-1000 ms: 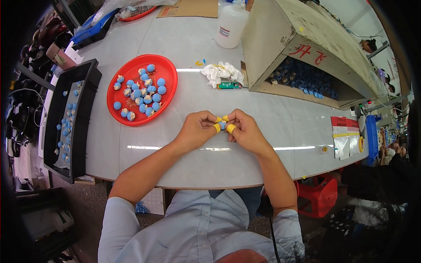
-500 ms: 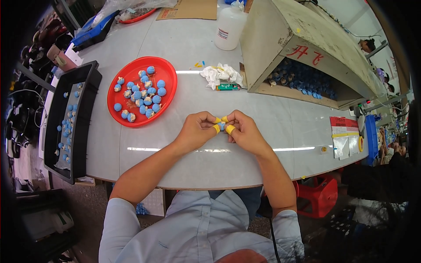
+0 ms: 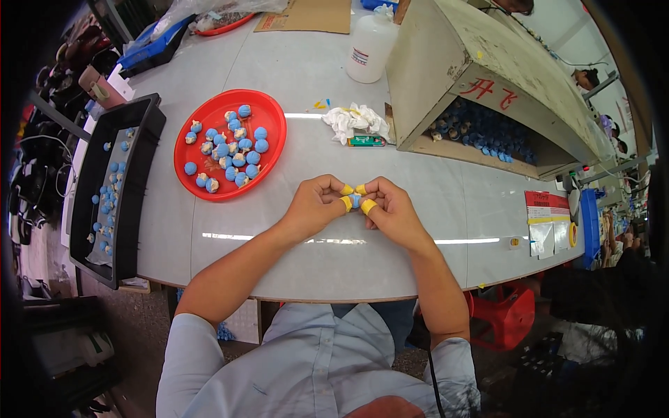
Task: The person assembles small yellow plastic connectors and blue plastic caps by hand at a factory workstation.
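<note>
Over the middle of the table, a small blue ball-shaped piece [image 3: 355, 200] is pinched between both my hands. My left hand [image 3: 315, 205] grips its left side with thumb and forefinger. From the other side, my right hand [image 3: 391, 209] pinches it the same way. Yellow tape or finger covers wrap the tips of both thumbs and forefingers. Most of the piece is hidden by the fingertips. To the left of my hands, a round red tray [image 3: 268, 164] holds several blue balls [image 3: 232, 173], many with cream-coloured ruffled bits.
A black bin [image 3: 143, 188] with more blue balls stands at far left. Ahead are crumpled white tissue [image 3: 345, 124], a green packet [image 3: 366, 141] and a white plastic bottle [image 3: 369, 45]. A worn box [image 3: 421, 115] full of blue pieces stands at right, near a red-and-white card [image 3: 546, 205].
My hands keep their pinch on the blue piece, with only slight finger movement. The whole view has shifted a little; the things on the table stay in place.
</note>
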Demonstrator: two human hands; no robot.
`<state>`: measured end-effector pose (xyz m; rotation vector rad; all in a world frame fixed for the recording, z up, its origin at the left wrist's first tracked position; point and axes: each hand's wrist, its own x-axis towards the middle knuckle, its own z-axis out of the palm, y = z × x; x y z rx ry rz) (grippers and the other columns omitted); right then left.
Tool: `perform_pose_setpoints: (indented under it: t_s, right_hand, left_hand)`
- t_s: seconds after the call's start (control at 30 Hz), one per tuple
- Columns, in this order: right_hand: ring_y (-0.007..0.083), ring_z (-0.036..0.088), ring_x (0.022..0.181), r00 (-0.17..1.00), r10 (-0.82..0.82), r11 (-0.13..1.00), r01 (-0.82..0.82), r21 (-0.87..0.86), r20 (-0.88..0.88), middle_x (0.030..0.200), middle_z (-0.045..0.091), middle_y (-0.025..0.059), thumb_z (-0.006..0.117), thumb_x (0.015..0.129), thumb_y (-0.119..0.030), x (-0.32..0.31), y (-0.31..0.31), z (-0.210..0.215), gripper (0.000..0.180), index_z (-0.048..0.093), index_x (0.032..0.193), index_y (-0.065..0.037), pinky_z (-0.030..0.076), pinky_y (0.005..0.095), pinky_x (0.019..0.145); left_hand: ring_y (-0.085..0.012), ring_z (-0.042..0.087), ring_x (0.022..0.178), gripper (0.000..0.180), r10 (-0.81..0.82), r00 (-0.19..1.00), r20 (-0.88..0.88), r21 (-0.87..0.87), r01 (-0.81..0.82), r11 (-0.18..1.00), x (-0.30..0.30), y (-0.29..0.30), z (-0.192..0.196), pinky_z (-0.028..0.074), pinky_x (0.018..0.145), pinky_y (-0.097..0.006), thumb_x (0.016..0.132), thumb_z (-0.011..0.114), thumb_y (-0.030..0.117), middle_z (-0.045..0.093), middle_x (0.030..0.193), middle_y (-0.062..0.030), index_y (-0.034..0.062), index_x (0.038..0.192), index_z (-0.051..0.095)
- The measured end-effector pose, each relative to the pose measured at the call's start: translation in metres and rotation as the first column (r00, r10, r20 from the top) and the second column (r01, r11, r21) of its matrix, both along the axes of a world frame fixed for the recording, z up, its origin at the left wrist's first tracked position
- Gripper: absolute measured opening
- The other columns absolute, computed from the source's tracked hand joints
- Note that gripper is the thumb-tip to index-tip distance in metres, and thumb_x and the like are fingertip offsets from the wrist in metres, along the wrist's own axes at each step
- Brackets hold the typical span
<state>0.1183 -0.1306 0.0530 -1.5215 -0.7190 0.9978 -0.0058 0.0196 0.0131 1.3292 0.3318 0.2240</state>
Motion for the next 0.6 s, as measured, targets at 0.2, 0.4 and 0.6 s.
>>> perform_pose_setpoints:
  t_s: [0.2,0.4,0.6]
  right_hand:
    - [0.006,0.056,0.068,1.0,0.012,0.999,-0.012,0.042,-0.007,0.091,0.062,0.0062,0.056,0.092,-0.001,0.0,-0.001,0.001,0.017,0.055,0.109,0.003,0.047,0.0219,0.058]
    - [0.0059,0.056,0.068,0.999,0.027,0.999,-0.026,0.038,-0.037,0.092,0.063,0.0056,0.055,0.094,-0.004,-0.004,0.0,0.004,0.02,0.056,0.113,0.003,0.047,0.0217,0.059]
    - [0.0063,0.058,0.066,0.994,0.054,0.998,-0.052,0.018,-0.093,0.091,0.064,0.0052,0.055,0.096,-0.008,0.0,-0.002,-0.003,0.02,0.057,0.114,0.001,0.049,0.0207,0.058]
  left_hand:
    - [-0.017,0.069,0.081,0.023,0.018,0.996,-0.086,-0.145,-0.03,0.989,0.0,0.0,0.015,0.055,0.066,-0.026,0.095,0.058,0.009,0.067,0.093,-0.012,-0.0037,0.113,0.053]
    - [-0.0157,0.066,0.065,0.029,-0.018,0.987,-0.16,-0.085,0.005,0.996,-0.002,0.001,0.018,0.049,0.054,-0.024,0.099,0.054,0.021,0.067,0.082,-0.0113,0.0012,0.12,0.05]
    - [-0.0146,0.064,0.061,0.029,-0.029,0.978,-0.206,-0.062,0.017,0.998,-0.001,0.001,0.021,0.045,0.049,-0.024,0.099,0.053,0.021,0.066,0.078,-0.0094,0.0025,0.121,0.05]
